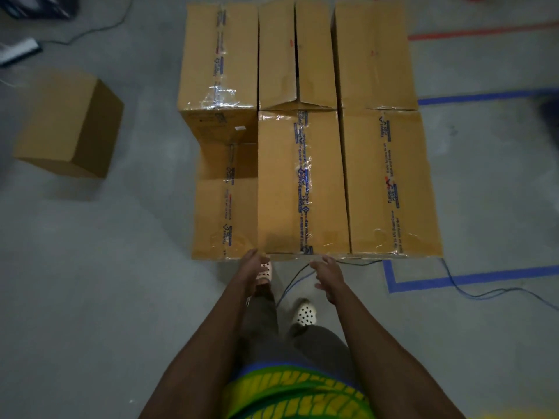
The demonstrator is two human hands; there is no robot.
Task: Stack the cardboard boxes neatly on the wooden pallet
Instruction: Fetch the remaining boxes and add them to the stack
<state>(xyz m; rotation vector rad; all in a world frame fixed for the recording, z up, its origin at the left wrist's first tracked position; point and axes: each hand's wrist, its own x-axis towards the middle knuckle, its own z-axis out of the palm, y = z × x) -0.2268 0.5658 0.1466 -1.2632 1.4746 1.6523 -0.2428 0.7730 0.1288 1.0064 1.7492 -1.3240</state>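
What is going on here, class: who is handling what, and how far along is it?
A person stands at a stack of cardboard boxes, both hands by its near edge. The left hand and right hand are open and hold nothing. The top layer has a gap at the near left corner, where a lower box shows. One loose box sits apart on the floor to the left.
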